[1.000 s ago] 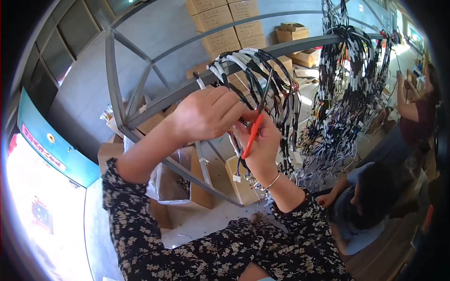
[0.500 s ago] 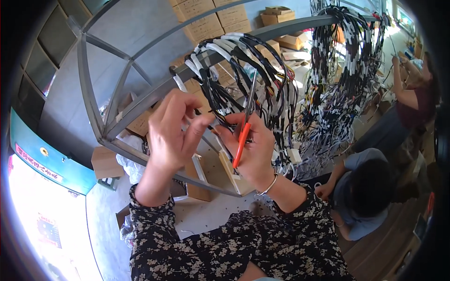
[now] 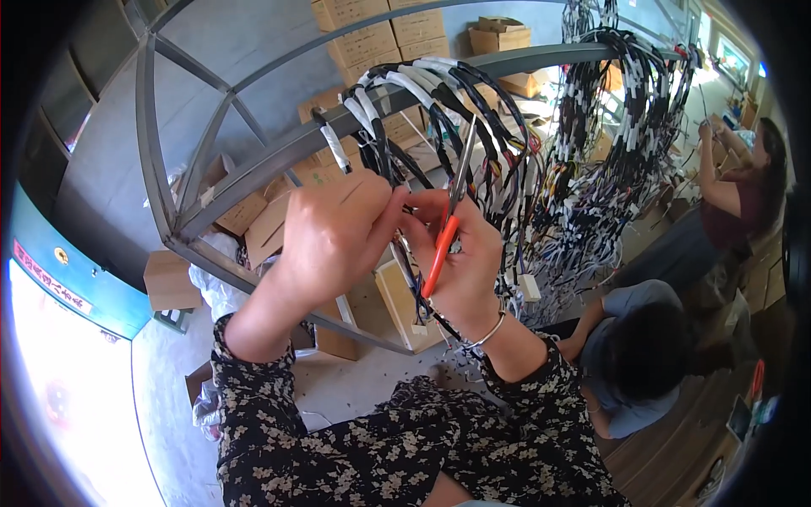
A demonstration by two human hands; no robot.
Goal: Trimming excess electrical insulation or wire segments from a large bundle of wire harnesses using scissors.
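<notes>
Scissors (image 3: 447,235) point blades-up, leaning right, in the curled right hand (image 3: 470,262); whether the left hand (image 3: 332,234) pinches anything is unclear.

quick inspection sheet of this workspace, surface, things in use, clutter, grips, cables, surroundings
Surface: gray floor, small dark scraps on it; harnesses hang on a metal rack.
Things in use: orange-handled scissors, blades upward; near wire harnesses, draped over the rack's rail.
Clutter: open carton below the rack; clear plastic sheeting at left.
Grips: right grip holds the scissors; left grip is close beside it, its fingertips hidden.
Cables: a denser harness mass hangs farther right, its lower ends tangled.
Surroundings: stacked cartons behind; two people at right, one in blue-gray, one in maroon.
</notes>
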